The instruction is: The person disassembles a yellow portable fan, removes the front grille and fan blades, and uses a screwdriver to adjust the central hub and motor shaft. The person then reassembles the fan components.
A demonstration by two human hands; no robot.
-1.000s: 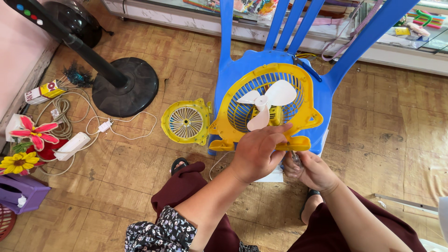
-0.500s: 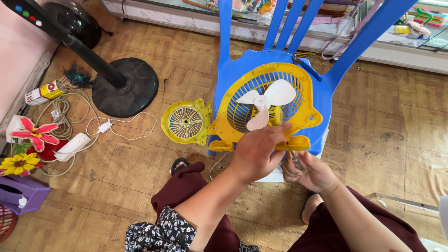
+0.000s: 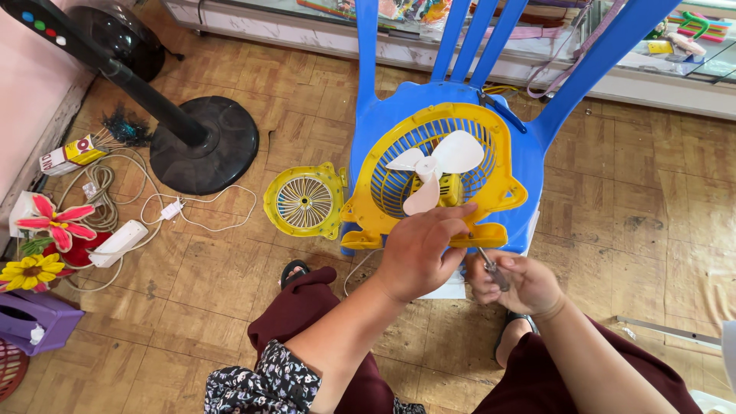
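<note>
Sitting on the blue chair (image 3: pixel 399 123), the yellow fan (image 3: pixel 433 180) is being steadied at its front edge by the left hand (image 3: pixel 422 249), while the right hand (image 3: pixel 517 284) is gripping what looks like a screwdriver (image 3: pixel 491 268) just below it.

Your left hand (image 3: pixel 418 257) and right hand (image 3: pixel 515 282) are both bare, with no rings, gloves or watch showing on the fingers or wrists. Well back from your left fingers, past the bare forearm, a short dark sleeve (image 3: pixel 264 381) printed with small white and pink flowers covers the upper arm. Below both hands your legs are dressed in plain maroon trousers (image 3: pixel 307 318), and beneath your right fingers a dark sandal strap (image 3: pixel 509 330) crosses your foot.
</note>
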